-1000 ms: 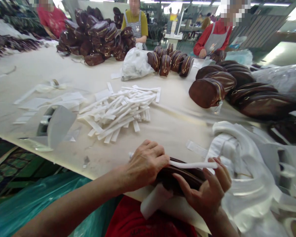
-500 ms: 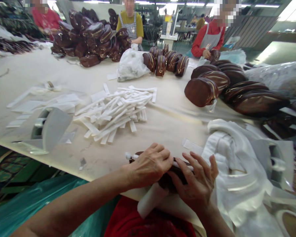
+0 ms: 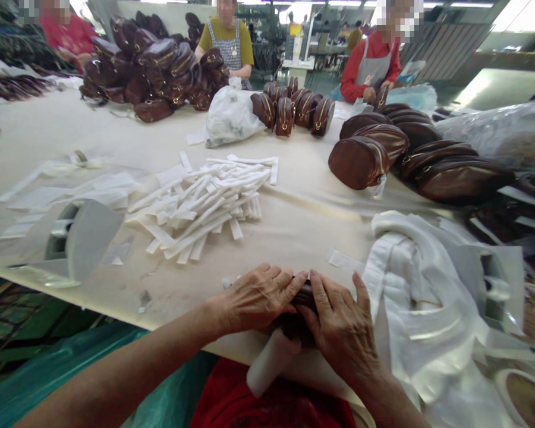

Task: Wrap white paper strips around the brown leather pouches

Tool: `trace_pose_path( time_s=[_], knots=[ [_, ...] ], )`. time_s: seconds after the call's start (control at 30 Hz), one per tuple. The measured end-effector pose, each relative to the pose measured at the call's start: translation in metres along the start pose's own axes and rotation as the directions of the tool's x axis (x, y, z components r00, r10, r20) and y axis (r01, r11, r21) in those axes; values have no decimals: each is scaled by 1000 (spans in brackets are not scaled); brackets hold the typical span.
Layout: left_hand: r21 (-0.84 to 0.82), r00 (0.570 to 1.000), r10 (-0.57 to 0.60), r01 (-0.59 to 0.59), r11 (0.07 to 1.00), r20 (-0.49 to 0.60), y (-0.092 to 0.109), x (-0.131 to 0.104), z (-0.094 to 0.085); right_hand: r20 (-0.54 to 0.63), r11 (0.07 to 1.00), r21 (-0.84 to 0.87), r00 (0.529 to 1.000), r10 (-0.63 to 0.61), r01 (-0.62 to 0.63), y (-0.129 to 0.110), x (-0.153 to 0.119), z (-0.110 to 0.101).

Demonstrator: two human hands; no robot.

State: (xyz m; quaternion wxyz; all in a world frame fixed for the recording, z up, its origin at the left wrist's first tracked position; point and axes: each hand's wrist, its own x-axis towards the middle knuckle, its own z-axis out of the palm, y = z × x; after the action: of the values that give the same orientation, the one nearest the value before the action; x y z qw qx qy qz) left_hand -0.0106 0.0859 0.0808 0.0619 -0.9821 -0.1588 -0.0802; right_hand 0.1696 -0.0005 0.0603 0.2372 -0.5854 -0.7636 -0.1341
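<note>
At the table's near edge, both my hands are on a small dark brown leather bag [image 3: 307, 295], mostly hidden beneath them. My left hand [image 3: 263, 297] grips its left side, fingers bent over the top edge. From the right, my right hand [image 3: 341, 318] holds it with the thumb in front and the fingers over the top; the fingertips of the two hands nearly meet. A rolled white sheet [image 3: 274, 362] sticks out below the bag towards my lap. Just left of my left hand, a small white bit [image 3: 227, 283] shows.
A pile of white strips [image 3: 205, 208] lies ahead, with a tape dispenser [image 3: 78, 241] to its left. White padding [image 3: 421, 297] and another dispenser [image 3: 494, 285] are on the right. Brown bags [image 3: 361, 160] and a plastic bag [image 3: 232, 116] stand farther back, near several co-workers [image 3: 370, 68].
My right hand's fingers have come down and closer together onto the bag. My left hand has flattened along it, and the white strip on the bag is now covered. The view has shifted slightly.
</note>
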Motion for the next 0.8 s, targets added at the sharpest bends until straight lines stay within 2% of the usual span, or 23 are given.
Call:
trace_pose_path(
  time_s=[0.1, 0.2, 0.37, 0.43, 0.6, 0.7, 0.8],
  knots=[
    [-15, 996, 69, -70, 997, -63, -8, -5, 1, 36, 998, -10, 998, -56, 57, 1, -1, 1],
    [5, 988, 97, -97, 995, -124, -4, -6, 1, 53, 996, 4, 995, -84, 84, 1, -3, 2],
    [123, 987, -58, 76, 990, -149, 21, 1, 1, 53, 998, 45, 997, -56, 54, 3, -8, 0],
    [130, 981, -57, 82, 988, -185, 25, 3, -3, 35, 995, 61, 996, -83, 81, 5, -6, -6],
    [172, 956, 14, 39, 984, -293, 12, 3, -11, -28, 982, 97, 987, -158, 160, 9, 9, -12],
    [219, 955, 16, 51, 974, -296, 4, 3, -2, -68, 977, 140, 986, -153, 161, 13, 19, -1],
    [240, 960, 19, 50, 970, -279, 1, 3, 8, -57, 960, 254, 993, -104, 115, 20, 20, 7]
  ],
)
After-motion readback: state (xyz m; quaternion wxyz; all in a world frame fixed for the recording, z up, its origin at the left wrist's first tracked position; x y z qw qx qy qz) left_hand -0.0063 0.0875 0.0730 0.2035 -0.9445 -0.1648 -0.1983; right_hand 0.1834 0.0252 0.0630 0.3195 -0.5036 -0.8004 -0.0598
